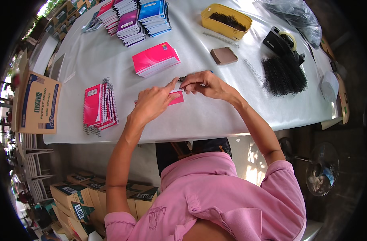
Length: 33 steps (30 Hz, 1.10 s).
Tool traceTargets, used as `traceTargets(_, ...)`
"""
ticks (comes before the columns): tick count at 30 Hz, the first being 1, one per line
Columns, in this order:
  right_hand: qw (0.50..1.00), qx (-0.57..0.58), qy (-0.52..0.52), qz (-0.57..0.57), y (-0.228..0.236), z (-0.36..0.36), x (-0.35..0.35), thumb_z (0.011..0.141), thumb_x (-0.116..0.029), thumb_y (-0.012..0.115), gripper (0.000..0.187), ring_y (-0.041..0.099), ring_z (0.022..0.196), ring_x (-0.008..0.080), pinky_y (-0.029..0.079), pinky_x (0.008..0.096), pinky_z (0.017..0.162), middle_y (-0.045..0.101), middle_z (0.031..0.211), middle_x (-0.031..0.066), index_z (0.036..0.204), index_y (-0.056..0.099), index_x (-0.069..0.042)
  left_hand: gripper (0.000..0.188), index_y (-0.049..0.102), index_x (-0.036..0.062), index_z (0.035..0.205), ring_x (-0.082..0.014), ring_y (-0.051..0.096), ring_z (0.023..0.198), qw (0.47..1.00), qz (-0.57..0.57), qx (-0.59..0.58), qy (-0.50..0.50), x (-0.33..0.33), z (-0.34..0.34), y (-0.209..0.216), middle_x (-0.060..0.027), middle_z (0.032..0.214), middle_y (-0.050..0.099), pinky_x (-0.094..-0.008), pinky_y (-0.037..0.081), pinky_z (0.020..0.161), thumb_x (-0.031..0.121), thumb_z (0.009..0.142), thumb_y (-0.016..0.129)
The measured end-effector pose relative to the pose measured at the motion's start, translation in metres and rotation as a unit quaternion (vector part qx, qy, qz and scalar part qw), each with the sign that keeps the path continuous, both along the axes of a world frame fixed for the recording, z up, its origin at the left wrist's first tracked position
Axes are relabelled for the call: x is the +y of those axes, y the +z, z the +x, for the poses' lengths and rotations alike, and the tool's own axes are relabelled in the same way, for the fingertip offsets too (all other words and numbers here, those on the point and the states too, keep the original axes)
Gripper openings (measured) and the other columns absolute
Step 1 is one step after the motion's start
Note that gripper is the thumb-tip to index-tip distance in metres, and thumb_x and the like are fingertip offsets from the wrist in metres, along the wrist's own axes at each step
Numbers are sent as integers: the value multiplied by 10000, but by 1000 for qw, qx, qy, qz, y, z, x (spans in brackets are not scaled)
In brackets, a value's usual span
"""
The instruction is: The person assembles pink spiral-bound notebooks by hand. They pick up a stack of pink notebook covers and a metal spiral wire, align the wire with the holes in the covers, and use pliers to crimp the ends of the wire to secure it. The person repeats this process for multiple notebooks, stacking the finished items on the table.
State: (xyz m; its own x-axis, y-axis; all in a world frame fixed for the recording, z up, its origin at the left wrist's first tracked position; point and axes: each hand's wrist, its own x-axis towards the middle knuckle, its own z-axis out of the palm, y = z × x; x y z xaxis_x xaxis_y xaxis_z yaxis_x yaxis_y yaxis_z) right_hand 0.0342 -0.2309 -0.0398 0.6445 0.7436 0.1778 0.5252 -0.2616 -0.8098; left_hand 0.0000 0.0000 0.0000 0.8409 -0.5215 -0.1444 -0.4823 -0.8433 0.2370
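A small pink notebook [176, 99] lies at the middle of the table, mostly covered by my hands. My left hand [153, 102] holds it down from the left, thumb across its cover and forefinger reaching toward the far edge. At the notebook's upper right corner my right hand [205, 85] is closed in a pinch; what sits between its fingertips is too small to make out. Just beyond the fingers lies a dark slim tool [182, 78], partly hidden, with a blue end showing past the right hand.
Pink covers and pages [156, 59] are stacked beyond my hands. Spiral-bound pink notebooks [100, 105] stand left; purple and blue stacks [153, 16] lie farther back. Rightward are a brown block [224, 56], yellow tub [226, 22], tape dispenser [283, 42] and black wire coils [283, 76].
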Motion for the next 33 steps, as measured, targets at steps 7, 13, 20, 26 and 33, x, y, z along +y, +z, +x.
traceTargets(7,986,-121,-103,-55,18,-26,5,877,-93,649,202,599,841,340,460,429,727,633,926,152,1027,578,24,537,424,164,1451,-391,665,778,998,-40,-45,5,-7,-6,-9,-187,875,690,-489,512,676,336,961,557)
traceTargets(13,979,-159,-121,-52,28,-32,17,887,-102,627,164,599,875,393,471,462,737,632,906,180,1005,591,7,499,471,169,1414,-373,678,765,995,-86,-56,-7,-7,-6,-12,-156,873,703,-486,520,666,305,947,585)
traceTargets(20,834,-327,-410,-173,-12,21,-24,830,-328,722,297,639,840,358,516,439,714,643,929,212,911,632,-58,467,562,256,1344,-368,655,709,999,-22,14,-30,-3,-6,-5,-155,739,668,-460,520,668,446,919,600)
traceTargets(26,840,-136,-420,-315,-49,59,-86,816,-526,691,569,566,1047,466,485,575,816,568,1165,244,1215,514,-161,480,540,309,1358,-358,672,746,994,-36,21,-97,-1,-5,-11,-143,790,696,-463,534,682,487,915,583)
traceTargets(33,971,235,-52,-8,35,20,-42,845,-449,703,469,601,1038,254,420,348,960,682,1023,138,1114,709,-65,802,302,176,1510,-369,674,758,992,-61,-113,-18,8,-16,-21,-142,898,691,-467,530,652,567,870,584)
